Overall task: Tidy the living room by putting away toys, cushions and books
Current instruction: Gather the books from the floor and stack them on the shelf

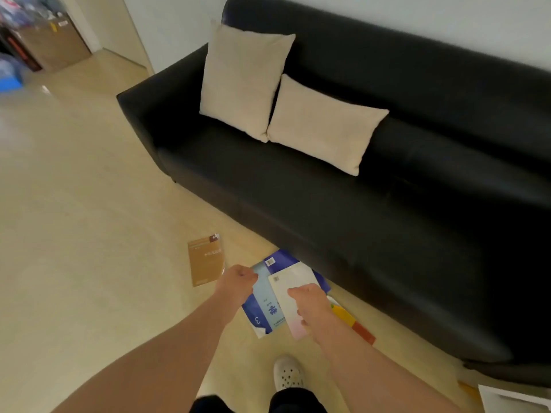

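Pale glossy floor (89, 204) runs before a black leather sofa (387, 204) bearing beige fabric cushions (243, 81). Both bare arms stretch down to books lying there. The left hand (238, 281) curls at the light-blue book (267, 296), its grip unclear, and the right hand (310, 302) clasps the white paperback (293, 277).

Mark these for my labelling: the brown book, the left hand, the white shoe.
brown book (205, 263): head view, cover middle.
left hand (238, 280): head view, its back.
white shoe (287, 374): head view, its top.
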